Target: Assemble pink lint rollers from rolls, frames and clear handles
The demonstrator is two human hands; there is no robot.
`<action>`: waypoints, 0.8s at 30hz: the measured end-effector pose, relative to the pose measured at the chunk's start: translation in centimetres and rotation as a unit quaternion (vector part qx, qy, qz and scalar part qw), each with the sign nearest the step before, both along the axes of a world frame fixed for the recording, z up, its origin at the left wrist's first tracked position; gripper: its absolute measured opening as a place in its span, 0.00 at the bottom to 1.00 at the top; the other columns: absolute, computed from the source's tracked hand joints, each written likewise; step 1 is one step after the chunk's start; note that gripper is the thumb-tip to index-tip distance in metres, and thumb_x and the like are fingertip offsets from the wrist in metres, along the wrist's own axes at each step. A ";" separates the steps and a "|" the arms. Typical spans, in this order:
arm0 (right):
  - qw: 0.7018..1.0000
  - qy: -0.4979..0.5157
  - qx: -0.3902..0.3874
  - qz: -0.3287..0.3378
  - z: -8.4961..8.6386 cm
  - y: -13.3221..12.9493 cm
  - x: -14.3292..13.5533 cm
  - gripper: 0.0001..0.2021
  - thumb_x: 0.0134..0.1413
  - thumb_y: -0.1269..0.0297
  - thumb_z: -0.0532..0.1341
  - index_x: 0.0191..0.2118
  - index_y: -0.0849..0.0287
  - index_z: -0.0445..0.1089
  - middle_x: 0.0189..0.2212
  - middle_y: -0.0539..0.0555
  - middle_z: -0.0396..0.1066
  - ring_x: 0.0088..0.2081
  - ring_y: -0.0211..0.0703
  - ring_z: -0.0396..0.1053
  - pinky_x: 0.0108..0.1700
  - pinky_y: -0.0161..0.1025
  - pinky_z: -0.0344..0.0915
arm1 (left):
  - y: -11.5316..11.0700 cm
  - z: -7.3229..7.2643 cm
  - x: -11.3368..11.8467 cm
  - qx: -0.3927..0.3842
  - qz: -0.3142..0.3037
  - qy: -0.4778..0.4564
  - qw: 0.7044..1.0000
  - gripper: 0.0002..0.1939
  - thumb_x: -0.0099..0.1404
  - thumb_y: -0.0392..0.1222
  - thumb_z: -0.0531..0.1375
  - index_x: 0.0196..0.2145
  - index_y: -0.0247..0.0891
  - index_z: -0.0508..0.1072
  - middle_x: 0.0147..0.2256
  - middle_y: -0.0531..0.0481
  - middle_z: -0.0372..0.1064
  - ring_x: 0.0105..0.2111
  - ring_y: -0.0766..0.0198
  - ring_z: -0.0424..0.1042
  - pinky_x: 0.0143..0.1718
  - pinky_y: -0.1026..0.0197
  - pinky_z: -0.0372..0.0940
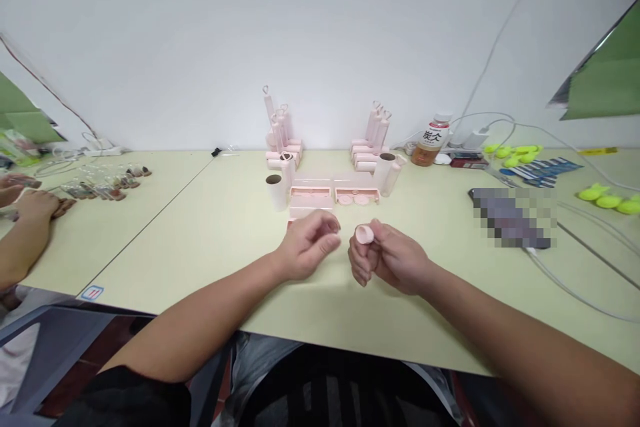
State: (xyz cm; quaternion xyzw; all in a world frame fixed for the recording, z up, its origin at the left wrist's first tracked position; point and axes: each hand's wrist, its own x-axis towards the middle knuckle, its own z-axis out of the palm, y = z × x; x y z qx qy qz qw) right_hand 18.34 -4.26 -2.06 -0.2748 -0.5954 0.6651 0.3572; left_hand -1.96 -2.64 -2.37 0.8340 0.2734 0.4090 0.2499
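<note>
My right hand [393,259] grips a small pale pink cap [365,234] between thumb and fingers, its hollow end facing me. To its left, my left hand [307,247] is held above the table with fingers curved and thumb apart, nothing visible in it. Just beyond the hands lie a pale pink tray with round recesses [357,197] and a pink box [311,203]. A white tube with a dark hollow top [277,193] stands at their left. Another such tube [384,172] stands at the right, beside a pink cylinder [395,177].
Pink cylinders with looped tops [280,127] and a second group [379,128] stand by the wall. Rightward are a labelled bottle [431,140], a phone [510,219] on a cable and yellow-green pieces [595,193]. At far left, a co-worker's hand [37,205] is near several small items [107,183].
</note>
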 end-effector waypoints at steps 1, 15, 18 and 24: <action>0.999 0.034 -0.020 0.003 0.2 -0.1 0.1 0.27 0.61 0.37 0.49 0.24 0.56 0.62 0.17 0.49 0.62 0.20 0.40 0.62 0.27 0.41 0.64 | 0.1 0.1 -0.2 -0.013 0.013 -0.059 0.998 0.17 0.70 0.56 0.51 0.39 0.39 0.65 0.31 0.49 0.68 0.28 0.65 0.67 0.31 0.61 0.63; 0.994 0.057 -0.048 -0.079 -0.4 0.5 0.1 0.22 0.57 0.40 0.58 0.28 0.56 0.63 0.22 0.49 0.64 0.23 0.40 0.64 0.26 0.41 0.66 | 4.5 4.2 -6.0 -0.111 0.171 -0.395 0.896 0.19 0.52 0.46 0.68 0.28 0.40 0.59 0.24 0.56 0.69 0.20 0.67 0.71 0.20 0.65 0.62; 0.995 0.042 -0.037 -0.083 -0.3 0.5 0.1 0.23 0.57 0.39 0.57 0.28 0.56 0.61 0.22 0.49 0.64 0.22 0.40 0.64 0.26 0.41 0.66 | 4.8 4.4 -6.3 -0.129 0.143 -0.409 0.892 0.20 0.48 0.41 0.68 0.29 0.40 0.58 0.28 0.55 0.73 0.28 0.63 0.76 0.32 0.60 0.69; 0.995 0.033 -0.027 -0.090 -0.3 0.6 0.1 0.23 0.56 0.39 0.58 0.27 0.56 0.60 0.21 0.49 0.64 0.22 0.40 0.64 0.26 0.41 0.66 | 5.1 4.0 -6.7 -0.142 0.170 -0.316 0.922 0.19 0.54 0.45 0.66 0.41 0.39 0.65 0.29 0.50 0.76 0.33 0.56 0.77 0.38 0.54 0.69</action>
